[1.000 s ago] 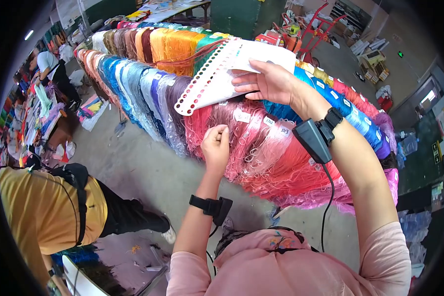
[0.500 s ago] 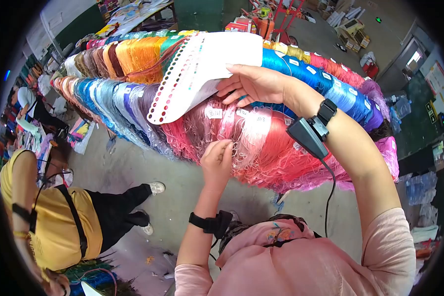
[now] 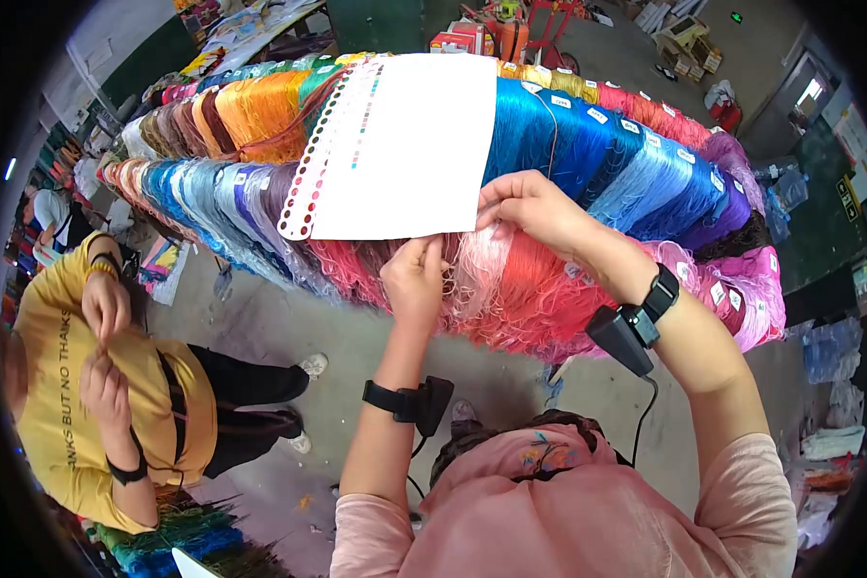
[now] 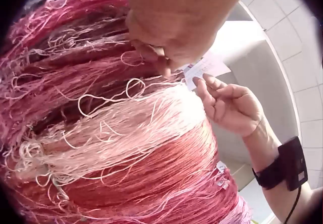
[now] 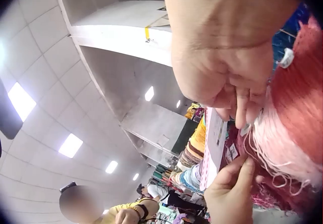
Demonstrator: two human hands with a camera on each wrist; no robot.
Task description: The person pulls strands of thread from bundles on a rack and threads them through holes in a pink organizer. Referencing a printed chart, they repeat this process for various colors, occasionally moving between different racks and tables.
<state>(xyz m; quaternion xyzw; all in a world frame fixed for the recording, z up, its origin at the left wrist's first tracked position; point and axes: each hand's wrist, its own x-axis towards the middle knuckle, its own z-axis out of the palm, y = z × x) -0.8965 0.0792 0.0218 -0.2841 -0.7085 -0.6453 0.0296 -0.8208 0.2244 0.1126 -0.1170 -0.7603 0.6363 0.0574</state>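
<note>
A white card [image 3: 405, 154] with rows of coloured holes along its left side lies over the hanging thread skeins [image 3: 511, 279]. At its lower edge, my left hand [image 3: 414, 284] has thumb and forefinger together by the pink threads; in the right wrist view the left hand [image 5: 232, 193] seems to pinch a fine strand. My right hand [image 3: 539, 212] is at the card's lower right corner, its fingers bent. The left wrist view shows the right hand [image 4: 234, 105] beside pale pink threads [image 4: 166, 108]; whether its fingertips grip anything is unclear.
Labelled blue skeins [image 3: 568, 144] hang right of the card, orange ones [image 3: 260, 111] to the left. A person in a yellow shirt [image 3: 58, 385] stands at the left. Red boxes [image 3: 462, 39] and a papered table [image 3: 260, 39] are behind.
The card has swung from a tilt to lie flatter and squarer. My right hand has come from beneath its right part to its lower corner. The person in yellow has turned, both hands raised together.
</note>
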